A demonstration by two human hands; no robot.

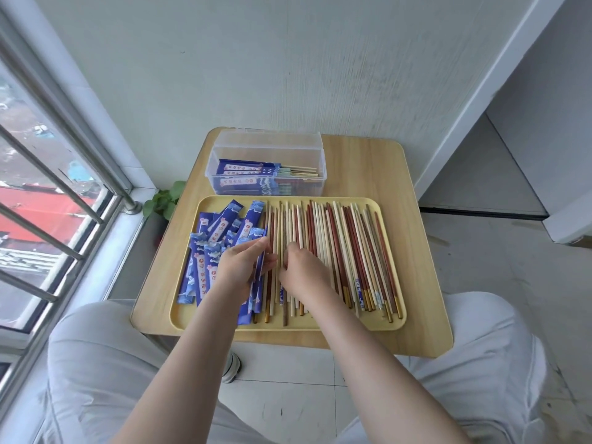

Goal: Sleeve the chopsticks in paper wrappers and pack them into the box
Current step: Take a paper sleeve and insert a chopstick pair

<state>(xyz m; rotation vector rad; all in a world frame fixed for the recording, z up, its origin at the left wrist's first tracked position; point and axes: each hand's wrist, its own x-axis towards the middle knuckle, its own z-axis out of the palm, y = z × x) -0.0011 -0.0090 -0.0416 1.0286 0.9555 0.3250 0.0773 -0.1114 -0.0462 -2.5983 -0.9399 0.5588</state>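
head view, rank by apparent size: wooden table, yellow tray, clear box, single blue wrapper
1. wooden table
2. yellow tray, which takes up most of the tabletop
3. clear box; it sits farther from the camera, but is plainly smaller than the tray
4. single blue wrapper

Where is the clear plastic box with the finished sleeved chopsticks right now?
In the head view, the clear plastic box sits lid-open at the wooden table's far edge, left of centre, just behind the yellow tray.
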